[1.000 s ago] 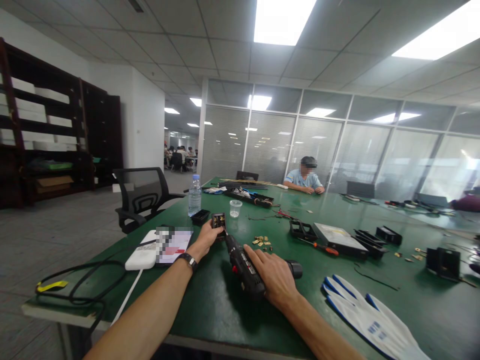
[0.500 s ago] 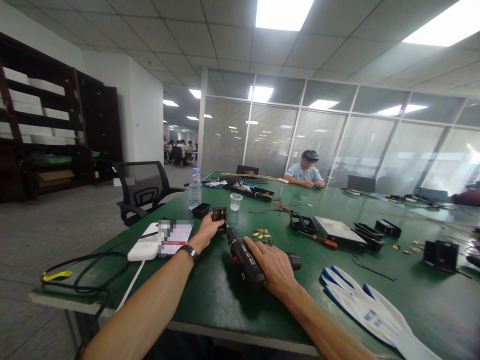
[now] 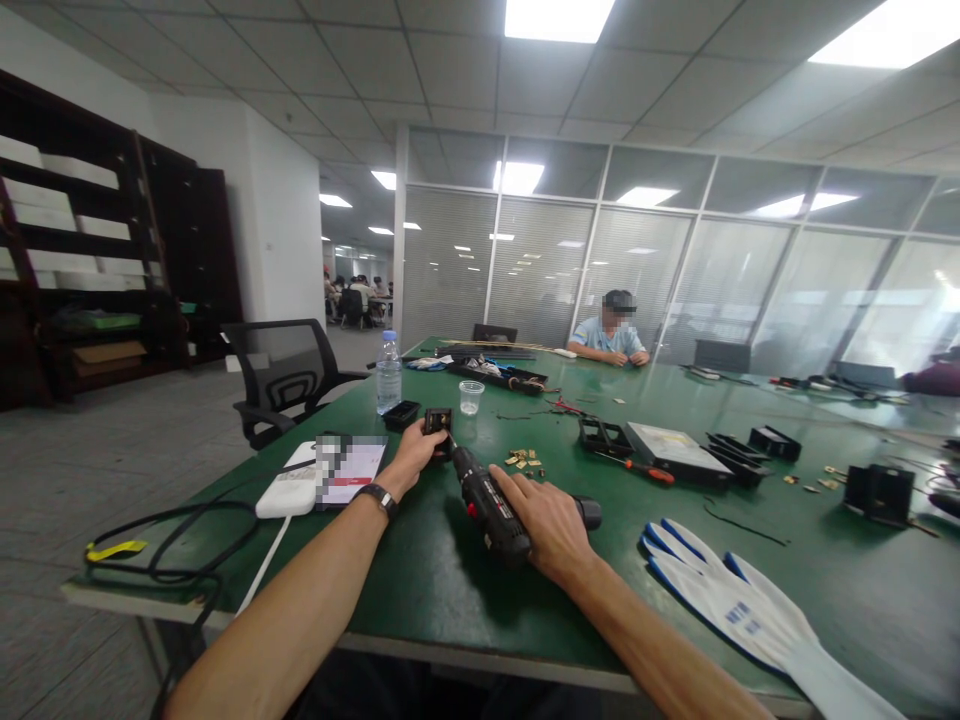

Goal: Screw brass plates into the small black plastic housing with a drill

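Observation:
My left hand [image 3: 411, 462] grips a small black plastic part [image 3: 438, 422] and holds it upright on the green table [image 3: 420, 590]. My right hand [image 3: 546, 525] is wrapped round a black electric screwdriver [image 3: 486, 505] with a red switch. Its bit points up and left, and its tip meets the black part. A black watch sits on my left wrist. Several small brass pieces [image 3: 523, 459] lie just beyond the screwdriver.
A white power bank [image 3: 289, 492], a phone and a black cable [image 3: 172, 545] lie at the left. White-and-blue gloves [image 3: 739, 615] lie at the right. A water bottle [image 3: 388, 372], a plastic cup [image 3: 470, 396], black trays and an orange-handled screwdriver [image 3: 637, 470] stand further back. A person sits at the far end.
The view has shifted slightly. Both hands, the black part and the screwdriver keep the same pose relative to each other.

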### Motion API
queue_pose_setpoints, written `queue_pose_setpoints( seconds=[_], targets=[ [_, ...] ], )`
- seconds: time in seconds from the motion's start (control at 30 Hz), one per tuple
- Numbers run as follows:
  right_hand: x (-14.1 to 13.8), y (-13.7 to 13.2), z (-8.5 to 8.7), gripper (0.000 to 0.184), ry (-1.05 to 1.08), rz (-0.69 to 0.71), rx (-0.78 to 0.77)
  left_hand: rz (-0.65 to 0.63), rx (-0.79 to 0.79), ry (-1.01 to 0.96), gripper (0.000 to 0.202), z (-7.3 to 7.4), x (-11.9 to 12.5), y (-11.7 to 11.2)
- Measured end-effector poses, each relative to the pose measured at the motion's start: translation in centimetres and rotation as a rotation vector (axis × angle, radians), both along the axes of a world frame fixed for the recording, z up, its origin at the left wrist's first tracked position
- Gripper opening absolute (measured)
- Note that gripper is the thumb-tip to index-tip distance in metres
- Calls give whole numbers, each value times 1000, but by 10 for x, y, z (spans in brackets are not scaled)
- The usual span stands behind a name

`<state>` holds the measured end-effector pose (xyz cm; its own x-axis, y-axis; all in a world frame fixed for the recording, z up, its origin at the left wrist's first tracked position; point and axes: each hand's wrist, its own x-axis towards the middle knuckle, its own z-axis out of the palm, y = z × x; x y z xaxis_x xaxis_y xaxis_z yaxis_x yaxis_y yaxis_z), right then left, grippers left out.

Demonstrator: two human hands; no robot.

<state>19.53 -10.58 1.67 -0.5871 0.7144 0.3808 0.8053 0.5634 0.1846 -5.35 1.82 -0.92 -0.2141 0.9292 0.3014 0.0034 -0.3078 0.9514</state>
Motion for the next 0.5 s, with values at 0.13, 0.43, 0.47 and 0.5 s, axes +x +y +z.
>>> queue_pose_setpoints(
  seconds=[0.13,0.43,0.47,0.5],
  targets=[
    [0,0,0,69,-5,4,4,3,6,5,31,-1,0,0],
    [1,1,-3,75,-19,2,6,32,26,-18,30,-3,1,2],
    [1,1,-3,75,-19,2,6,29,27,-21,30,-3,1,2],
    [1,1,-3,75,-19,1,6,27,27,-24,28,-3,1,2]
  ],
)
